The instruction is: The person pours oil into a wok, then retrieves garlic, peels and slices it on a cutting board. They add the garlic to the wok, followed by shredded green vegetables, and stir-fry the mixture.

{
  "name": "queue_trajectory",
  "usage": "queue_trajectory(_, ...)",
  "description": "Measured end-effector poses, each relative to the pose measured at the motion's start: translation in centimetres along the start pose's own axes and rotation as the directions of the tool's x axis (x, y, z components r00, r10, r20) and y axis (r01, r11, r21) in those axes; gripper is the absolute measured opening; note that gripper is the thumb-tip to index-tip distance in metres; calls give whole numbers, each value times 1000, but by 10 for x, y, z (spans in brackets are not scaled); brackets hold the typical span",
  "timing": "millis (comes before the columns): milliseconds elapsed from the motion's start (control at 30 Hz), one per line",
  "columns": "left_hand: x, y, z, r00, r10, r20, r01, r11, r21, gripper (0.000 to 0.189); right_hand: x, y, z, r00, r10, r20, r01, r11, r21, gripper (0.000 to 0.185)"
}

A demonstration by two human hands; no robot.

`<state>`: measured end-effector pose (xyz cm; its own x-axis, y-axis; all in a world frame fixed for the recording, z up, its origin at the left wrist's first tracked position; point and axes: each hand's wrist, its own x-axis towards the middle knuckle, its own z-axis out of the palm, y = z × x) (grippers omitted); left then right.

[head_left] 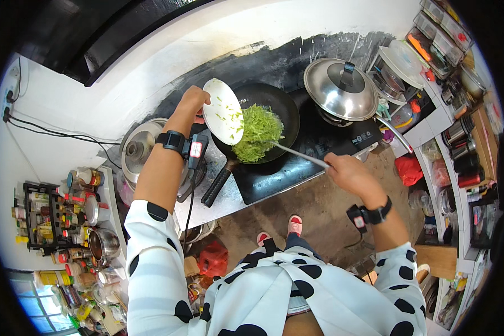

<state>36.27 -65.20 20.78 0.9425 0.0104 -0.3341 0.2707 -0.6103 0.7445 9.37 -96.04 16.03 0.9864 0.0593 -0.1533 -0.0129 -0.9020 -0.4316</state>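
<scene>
My left hand (194, 103) grips the rim of a white bowl (220, 110), tipped on its side over the black wok (283, 101). A few green shreds cling to the bowl's inside. In the wok lies a heap of shredded green vegetable (258, 134). My right hand (346, 171) holds the metal handle of a cooking utensil (300, 155); its working end is hidden in the shreds. The wok sits on a black glass cooktop (262, 185), its dark handle (215, 187) pointing towards me and to the left.
A lidded steel pan (336, 94) stands on the cooktop's right, its long handle (395, 133) jutting over the front edge. Left of the wok is a pot with a glass lid (140, 147). Crowded shelves of jars (80, 218) and kitchenware (462, 143) flank both sides. Cables (67, 135) hang along the left wall.
</scene>
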Motion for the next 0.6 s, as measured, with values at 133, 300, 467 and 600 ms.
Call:
queue_trajectory(133,-7,-19,-14,999,-37,-1,36,986,-163,45,21,13,-2,999,53,14,-52,998,-34,18)
queue_trajectory(300,-32,-61,-22,999,-43,-18,27,854,-519,44,27,29,-72,993,-108,46,105,992,65,27)
queue_trajectory(467,-74,-98,-8,998,-27,-59,-30,613,-789,46,85,26,-100,989,-140,52,149,885,-442,18)
queue_trajectory(600,-103,-118,5,992,-62,-114,-72,466,-882,44,144,29,-85,997,20,79,25,842,-539,23)
